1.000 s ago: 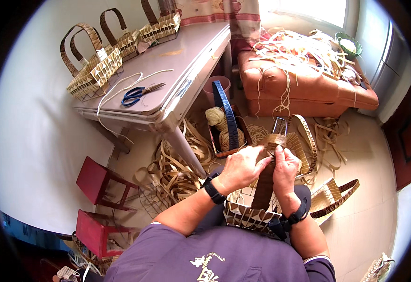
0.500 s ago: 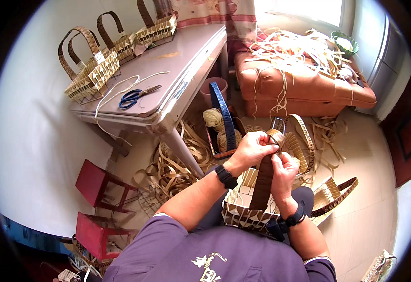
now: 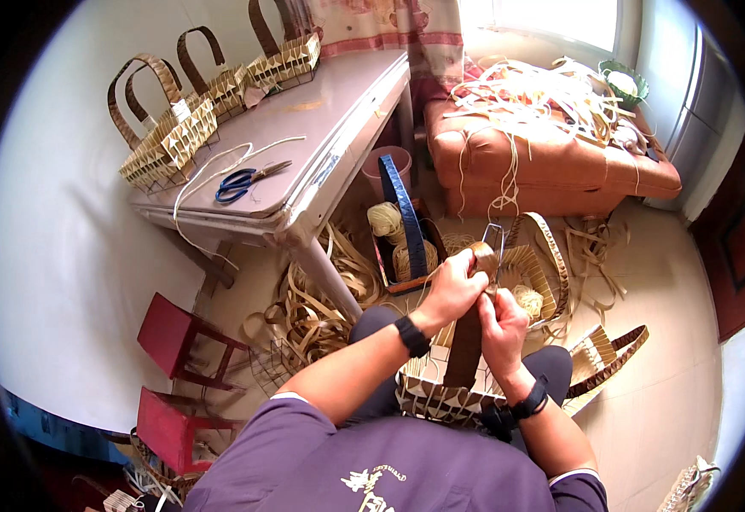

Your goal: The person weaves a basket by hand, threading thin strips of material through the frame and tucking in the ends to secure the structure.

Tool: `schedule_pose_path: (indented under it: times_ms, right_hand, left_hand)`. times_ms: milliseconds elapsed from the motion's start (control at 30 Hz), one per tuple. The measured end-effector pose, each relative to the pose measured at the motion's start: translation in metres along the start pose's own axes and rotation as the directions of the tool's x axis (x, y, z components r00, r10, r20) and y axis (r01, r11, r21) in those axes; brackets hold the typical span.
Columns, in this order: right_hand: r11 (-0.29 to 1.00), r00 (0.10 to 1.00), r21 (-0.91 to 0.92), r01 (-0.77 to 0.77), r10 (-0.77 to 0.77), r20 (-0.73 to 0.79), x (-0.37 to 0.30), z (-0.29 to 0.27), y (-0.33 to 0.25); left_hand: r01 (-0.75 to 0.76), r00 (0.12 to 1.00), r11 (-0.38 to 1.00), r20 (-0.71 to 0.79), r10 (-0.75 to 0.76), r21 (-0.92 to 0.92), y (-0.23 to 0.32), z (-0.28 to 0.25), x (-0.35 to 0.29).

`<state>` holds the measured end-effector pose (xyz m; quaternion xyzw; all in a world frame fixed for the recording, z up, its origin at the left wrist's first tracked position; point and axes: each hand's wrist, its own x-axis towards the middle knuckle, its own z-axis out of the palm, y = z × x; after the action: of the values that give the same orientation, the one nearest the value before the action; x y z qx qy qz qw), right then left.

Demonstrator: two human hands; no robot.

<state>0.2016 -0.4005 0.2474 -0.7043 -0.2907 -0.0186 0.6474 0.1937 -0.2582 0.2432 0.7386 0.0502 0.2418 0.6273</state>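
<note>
A woven basket [image 3: 428,394] with a wire frame and cream weaving rests in my lap. From it rises a handle covered by a wide brown strip [image 3: 464,354], with a bare wire loop [image 3: 493,235] showing at its far end. My left hand [image 3: 451,290] is closed on the brown strip near the top of the handle, where the strip bends over. Just below and to the right, my right hand [image 3: 502,328] pinches the strip and handle, its thumb raised. The fingertips of both hands nearly meet, and the strip's end is hidden between them.
On the left table [image 3: 347,94] lie blue-handled scissors [image 3: 249,179], a pale cord and several handled baskets. A box with a blue handle [image 3: 406,226] holds balls of twine. Loose strips cover the floor and the orange sofa [image 3: 509,175]. Red stools [image 3: 172,333] stand at left.
Both hands have come slightly nearer to me and closer together on the handle. The basket and its wire loop have shifted a little to the left.
</note>
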Motion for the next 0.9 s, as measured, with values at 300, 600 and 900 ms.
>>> schedule_pose_path:
  times_ms: [300, 600, 900]
  right_hand:
    - [0.691, 0.931, 0.625, -0.363, 0.251, 0.264, 0.046, -0.034, 0.017]
    - [0.631, 0.777, 0.622, -0.463, -0.048, 0.628, 0.070, -0.052, 0.009]
    - [0.589, 0.760, 0.607, -0.534, 0.019, 0.650, 0.069, -0.062, 0.043]
  left_hand:
    - [0.104, 0.994, 0.991, 0.032, -0.107, 0.082, 0.020, 0.007, -0.004]
    - [0.192, 0.951, 0.923, 0.294, -0.092, -0.334, 0.041, 0.002, -0.009]
    - [0.208, 0.964, 0.932, 0.224, -0.143, -0.298, 0.056, -0.010, -0.017]
